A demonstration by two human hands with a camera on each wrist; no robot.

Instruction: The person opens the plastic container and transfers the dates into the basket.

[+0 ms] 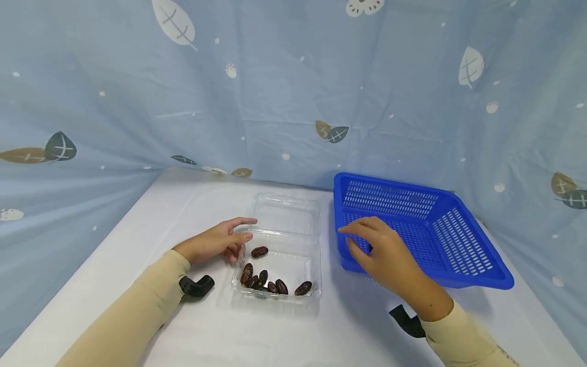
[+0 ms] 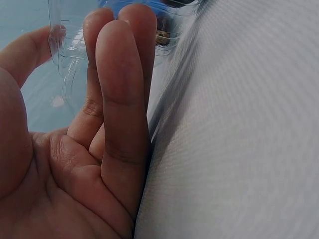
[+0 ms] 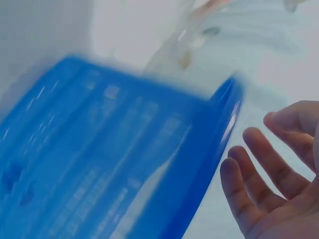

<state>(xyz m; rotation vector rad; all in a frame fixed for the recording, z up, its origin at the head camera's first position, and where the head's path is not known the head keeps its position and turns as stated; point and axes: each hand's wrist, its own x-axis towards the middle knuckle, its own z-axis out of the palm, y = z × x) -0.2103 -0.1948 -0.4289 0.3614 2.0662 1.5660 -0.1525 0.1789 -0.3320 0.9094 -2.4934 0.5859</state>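
A clear plastic clamshell box lies with its lid folded back, and several brown dates sit in its base, most along the near side. My left hand is at the box's left edge; its fingers are mostly straight, one touching the clear plastic. Over the left rim of a blue basket, my right hand hovers with fingers loosely bent and nothing between them. A small dark thing shows behind that hand in the head view; its kind is hidden.
The white-covered table carries the box and, to its right, the perforated basket. A blue leaf-print curtain hangs behind. Black curved pieces sit at both wrists. Inside the basket, blurred dark spots show in the right wrist view.
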